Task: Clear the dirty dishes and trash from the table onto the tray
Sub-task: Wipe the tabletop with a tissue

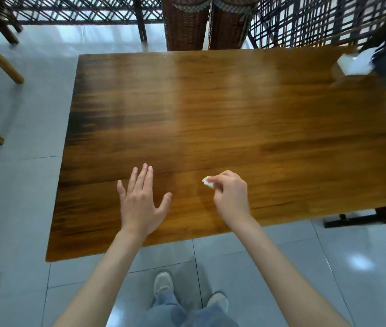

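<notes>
At the near edge of the glossy brown wooden bench (234,114), my right hand (231,197) pinches a small crumpled white scrap of paper (207,182) just above the surface, while my left hand (141,204) hovers beside it, fingers spread, grasping nothing.

A view down onto a brown wooden table (234,119) on a pale tiled floor (17,208). The left hand (141,200) lies flat over the near part of the table, fingers straight and spread. Just beside it, the right hand (231,195) pinches a small white scrap (208,182) at its fingertips. A blurred white object (354,63) sits at the far right corner. Wicker chairs (206,22) stand beyond the table.
</notes>
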The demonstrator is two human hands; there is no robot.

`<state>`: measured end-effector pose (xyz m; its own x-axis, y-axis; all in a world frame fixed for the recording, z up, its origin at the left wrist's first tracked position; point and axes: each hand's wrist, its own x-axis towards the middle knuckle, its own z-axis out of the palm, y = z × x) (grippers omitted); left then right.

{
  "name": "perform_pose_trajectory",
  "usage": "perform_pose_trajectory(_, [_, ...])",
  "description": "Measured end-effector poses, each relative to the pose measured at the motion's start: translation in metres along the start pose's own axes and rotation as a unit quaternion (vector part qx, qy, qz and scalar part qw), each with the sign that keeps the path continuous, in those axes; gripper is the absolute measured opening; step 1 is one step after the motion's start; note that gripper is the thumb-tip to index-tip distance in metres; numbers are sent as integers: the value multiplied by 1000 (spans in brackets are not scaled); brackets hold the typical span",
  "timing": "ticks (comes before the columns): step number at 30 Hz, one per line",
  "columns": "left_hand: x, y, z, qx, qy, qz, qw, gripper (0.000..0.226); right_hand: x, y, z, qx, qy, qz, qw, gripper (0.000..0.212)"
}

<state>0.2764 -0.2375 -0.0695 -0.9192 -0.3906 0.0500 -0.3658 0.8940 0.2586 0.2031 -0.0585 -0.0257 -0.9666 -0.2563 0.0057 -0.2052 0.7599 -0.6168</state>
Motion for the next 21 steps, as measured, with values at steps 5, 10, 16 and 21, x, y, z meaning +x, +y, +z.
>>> perform_pose_trajectory(5, [-5,26,-21,-16,-16,35,999,78,-5,-4,-38,10,46,33,998,24])
perform_pose_trajectory(10, [-10,65,-33,-38,-25,56,997,78,-4,19,-88,18,88,62,994,23])
perform_pose_trajectory(16, [-15,143,-29,-65,-31,70,995,79,-2,77,-149,38,96,82,991,24])
perform_pose_trajectory(21, [-25,221,-19,-56,-47,58,996,78,6,141,-206,41,87,64,993,23])
